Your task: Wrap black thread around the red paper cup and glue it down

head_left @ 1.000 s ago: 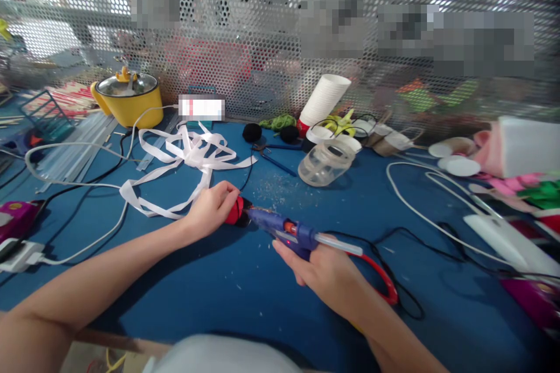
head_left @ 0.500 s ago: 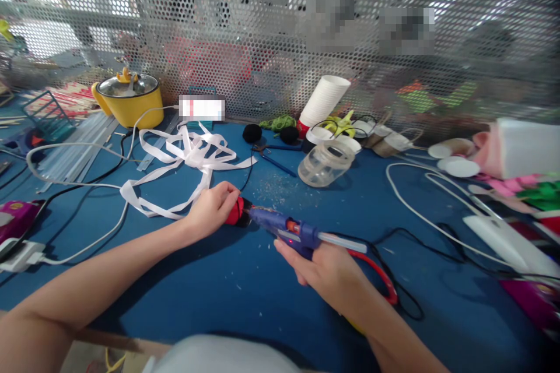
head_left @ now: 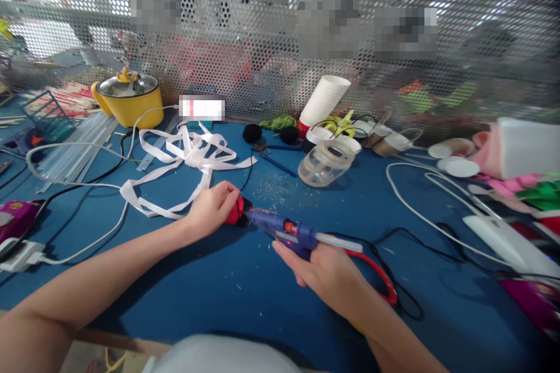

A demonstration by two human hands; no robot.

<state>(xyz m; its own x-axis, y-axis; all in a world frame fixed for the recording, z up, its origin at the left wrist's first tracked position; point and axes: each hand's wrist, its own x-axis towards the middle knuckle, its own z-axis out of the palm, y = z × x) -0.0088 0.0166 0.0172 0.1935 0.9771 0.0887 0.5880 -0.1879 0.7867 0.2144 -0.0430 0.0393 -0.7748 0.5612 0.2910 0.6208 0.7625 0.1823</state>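
Barely shifted, our right hand (head_left: 326,271) grips the glue gun (head_left: 284,232), nozzle pointing left at the red piece (head_left: 235,211) our left hand (head_left: 212,208) pinches.

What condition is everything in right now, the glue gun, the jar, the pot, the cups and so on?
Glue gun: held in right hand, nozzle against the red piece, red light on.
Red piece: gripped by left hand.
Clear jar: lying on its side, open.
Yellow pot: upright, lid on.
White cups: stacked, tilted.
White ribbon: loose, tangled.
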